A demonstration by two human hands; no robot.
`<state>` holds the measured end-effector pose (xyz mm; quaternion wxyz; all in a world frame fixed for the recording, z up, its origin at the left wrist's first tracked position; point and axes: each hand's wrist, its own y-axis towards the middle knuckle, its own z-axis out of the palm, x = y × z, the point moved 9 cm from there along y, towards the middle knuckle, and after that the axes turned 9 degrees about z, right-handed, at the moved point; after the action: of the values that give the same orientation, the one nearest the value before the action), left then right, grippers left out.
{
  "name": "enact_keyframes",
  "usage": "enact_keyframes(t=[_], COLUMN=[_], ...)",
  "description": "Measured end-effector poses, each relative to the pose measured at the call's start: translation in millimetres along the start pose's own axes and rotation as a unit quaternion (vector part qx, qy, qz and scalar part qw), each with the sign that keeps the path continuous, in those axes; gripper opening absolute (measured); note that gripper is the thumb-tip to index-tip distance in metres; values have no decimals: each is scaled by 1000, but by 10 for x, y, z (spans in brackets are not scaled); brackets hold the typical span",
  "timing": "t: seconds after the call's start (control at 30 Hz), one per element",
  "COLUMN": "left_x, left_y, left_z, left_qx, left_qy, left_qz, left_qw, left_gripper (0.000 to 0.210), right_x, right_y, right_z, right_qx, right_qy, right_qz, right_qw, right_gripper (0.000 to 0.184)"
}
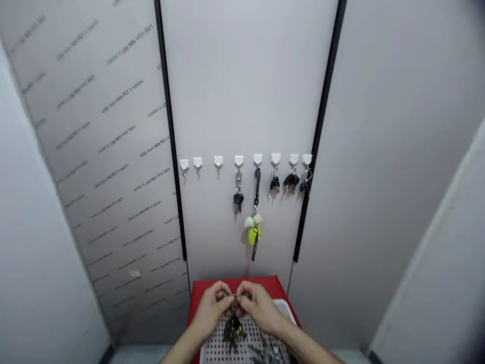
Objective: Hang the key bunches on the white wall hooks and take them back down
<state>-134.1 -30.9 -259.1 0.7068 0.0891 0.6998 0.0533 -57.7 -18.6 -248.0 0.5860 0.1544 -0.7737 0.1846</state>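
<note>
A bunch of keys (232, 331) dangles between my two hands, over a white perforated basket (215, 349). My left hand (215, 306) is closed, thumb and fingers pinching the top of the bunch. From the other side my right hand (254, 303) pinches the same spot, its fingertips close against the left ones. The ring at the pinch is mostly hidden by fingers. More keys (267, 351), blurred, lie in the basket below my right forearm.
The basket rests on a red surface (238, 284) against a white panel (250, 91). White hooks (219, 162) run in a row across it. The three leftmost hold nothing; key sets (291, 180) and a lanyard with a yellow-green tag (254, 235) hang from the others. Black vertical strips (168, 101) flank the panel.
</note>
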Motion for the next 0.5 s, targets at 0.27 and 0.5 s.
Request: enact_keyframes(t=[0.27, 0.5], left_x=[-1469, -2373], left_y=[635, 1286], left_z=[-468, -730], left_qx=[-132, -221], left_qy=[0, 15], left_qz=[159, 229], left_qw=[978, 948], left_gripper=[12, 7], right_x=[1553, 2604], right_y=[329, 628], right_z=[-392, -722], right_qx=[-99, -236], right_qy=[-13, -41], right_qz=[-147, -224], right_qw=[984, 945], right_gripper=[7, 11])
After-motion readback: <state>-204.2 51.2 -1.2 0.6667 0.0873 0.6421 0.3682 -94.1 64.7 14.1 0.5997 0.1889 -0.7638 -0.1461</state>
